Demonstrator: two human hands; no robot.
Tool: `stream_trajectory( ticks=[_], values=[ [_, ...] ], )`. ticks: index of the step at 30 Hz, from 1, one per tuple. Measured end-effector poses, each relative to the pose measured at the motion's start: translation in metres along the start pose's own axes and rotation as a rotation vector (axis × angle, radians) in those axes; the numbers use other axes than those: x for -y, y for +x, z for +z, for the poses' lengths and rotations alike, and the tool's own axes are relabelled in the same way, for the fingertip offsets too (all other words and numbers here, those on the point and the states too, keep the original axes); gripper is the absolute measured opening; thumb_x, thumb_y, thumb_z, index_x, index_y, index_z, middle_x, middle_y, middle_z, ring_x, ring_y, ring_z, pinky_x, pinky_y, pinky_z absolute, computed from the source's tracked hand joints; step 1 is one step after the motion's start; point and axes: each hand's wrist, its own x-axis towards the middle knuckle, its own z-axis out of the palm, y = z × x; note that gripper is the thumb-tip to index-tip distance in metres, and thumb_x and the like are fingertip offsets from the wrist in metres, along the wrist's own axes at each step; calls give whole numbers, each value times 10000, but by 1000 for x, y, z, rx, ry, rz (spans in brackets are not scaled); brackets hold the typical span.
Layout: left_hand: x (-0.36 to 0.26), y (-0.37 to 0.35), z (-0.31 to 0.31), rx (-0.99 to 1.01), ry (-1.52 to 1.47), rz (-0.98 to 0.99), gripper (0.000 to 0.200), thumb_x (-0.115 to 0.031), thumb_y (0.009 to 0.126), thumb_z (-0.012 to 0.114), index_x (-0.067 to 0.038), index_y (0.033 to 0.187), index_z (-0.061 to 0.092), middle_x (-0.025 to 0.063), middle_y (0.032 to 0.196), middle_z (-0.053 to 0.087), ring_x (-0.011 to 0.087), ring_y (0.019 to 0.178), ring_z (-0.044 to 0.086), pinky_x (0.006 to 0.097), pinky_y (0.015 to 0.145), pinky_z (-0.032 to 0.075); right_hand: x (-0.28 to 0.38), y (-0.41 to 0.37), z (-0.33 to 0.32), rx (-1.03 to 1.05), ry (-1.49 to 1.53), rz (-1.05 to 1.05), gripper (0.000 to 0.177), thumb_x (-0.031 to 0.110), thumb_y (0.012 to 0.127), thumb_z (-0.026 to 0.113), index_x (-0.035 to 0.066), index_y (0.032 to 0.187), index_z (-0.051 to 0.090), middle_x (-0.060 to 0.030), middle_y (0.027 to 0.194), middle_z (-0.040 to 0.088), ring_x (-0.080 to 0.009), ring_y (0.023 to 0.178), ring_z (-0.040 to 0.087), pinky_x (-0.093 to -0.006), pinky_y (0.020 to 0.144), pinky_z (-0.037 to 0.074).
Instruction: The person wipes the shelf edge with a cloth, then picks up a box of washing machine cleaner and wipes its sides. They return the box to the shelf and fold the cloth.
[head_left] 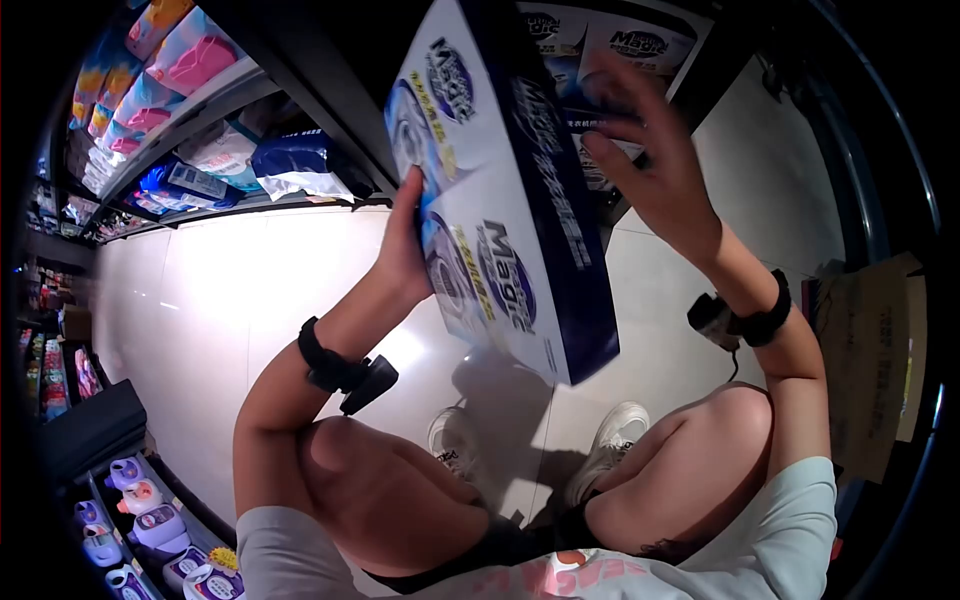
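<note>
A tall white and dark-blue carton [492,200] printed "Magic" is held tilted in front of me, above the floor. My left hand [405,240] grips its left side, thumb on the printed face and the other fingers hidden behind it. To the right of the carton, my right hand [660,165] is raised with its fingers apart and holds nothing. Just beyond that hand, more "Magic" boxes [650,45] of similar design sit on a low shelf, partly covered by the carton and my fingers.
Shelves at the upper left carry colourful bags [195,65] and a dark-blue and white pack [300,165]. Purple bottles [160,527] stand at the lower left. A brown cardboard box [865,370] is at the right. Pale floor tiles [200,300] lie around my shoes [615,440].
</note>
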Motion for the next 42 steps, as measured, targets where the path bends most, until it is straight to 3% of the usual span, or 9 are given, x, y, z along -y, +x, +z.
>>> stream_trajectory(
  ticks=[2, 3, 14, 23, 27, 29, 33, 34, 42],
  values=[
    [-3, -4, 6, -84, 16, 58, 713, -617, 854, 367, -108, 1353, 349, 145, 1276, 489, 295, 1130, 520, 463, 955, 417, -19, -17, -8, 523, 762, 827, 523, 464, 910, 451, 97, 1283, 435, -75, 1074, 596, -176, 1052, 543, -319, 824, 477],
    [-5, -4, 3, -38, -21, 71, 705, -604, 860, 377, -99, 1351, 346, 146, 1267, 495, 295, 1121, 525, 463, 960, 414, -14, -20, -9, 626, 921, 884, 698, 619, 892, 293, 60, 1296, 403, -88, 1118, 576, -176, 1014, 570, -293, 800, 473],
    [10, -5, -3, -242, 462, 438, 596, -448, 891, 454, -60, 1325, 328, 111, 1288, 452, 264, 1173, 465, 403, 984, 384, 11, -4, -5, 414, 506, 628, 752, 386, 795, 667, 28, 1359, 322, -173, 1086, 597, -234, 971, 606, -292, 814, 494],
    [13, -13, -6, -125, 377, 450, 529, -380, 890, 479, -40, 1282, 378, 87, 1262, 467, 222, 1172, 457, 365, 1007, 347, 8, 8, -9, 328, 628, 689, 506, 302, 898, 554, 40, 1313, 429, -89, 1168, 558, -140, 1031, 512, -257, 891, 396],
    [15, -19, -19, -29, 355, 351, 577, -362, 860, 541, -60, 1309, 339, 94, 1280, 443, 233, 1193, 436, 377, 1020, 339, 17, 13, 1, 241, 336, 907, 528, 377, 868, 564, 92, 1301, 463, -102, 1010, 640, -128, 802, 652, -225, 686, 527],
    [21, -19, -13, -159, 400, 379, 577, -353, 860, 544, -58, 1307, 332, 98, 1281, 440, 235, 1195, 436, 379, 1025, 337, -12, 2, -2, 335, 305, 694, 527, 388, 862, 566, 90, 1288, 479, -116, 1007, 642, -137, 781, 659, -224, 677, 532],
    [26, -14, -2, -132, 446, 369, 578, -348, 865, 538, -36, 1302, 325, 105, 1279, 439, 231, 1193, 440, 370, 1023, 344, -12, 3, -11, 398, 198, 815, 596, 425, 814, 619, 71, 1275, 487, -130, 1019, 635, -144, 812, 652, -223, 700, 525],
    [27, -14, 0, -127, 444, 367, 570, -350, 873, 526, -31, 1301, 326, 108, 1273, 444, 229, 1190, 443, 366, 1017, 352, -25, 5, -13, 468, 511, 635, 470, 314, 896, 551, 24, 1261, 490, -91, 1130, 580, -144, 1023, 522, -251, 869, 406],
    [25, -13, 7, -134, 497, 349, 539, -351, 889, 496, -26, 1291, 342, 106, 1254, 460, 216, 1168, 460, 354, 1006, 359, -20, 8, -21, 428, 556, 909, 454, 324, 872, 577, 40, 1224, 535, -91, 1125, 584, -149, 1005, 534, -241, 863, 410]
  ],
)
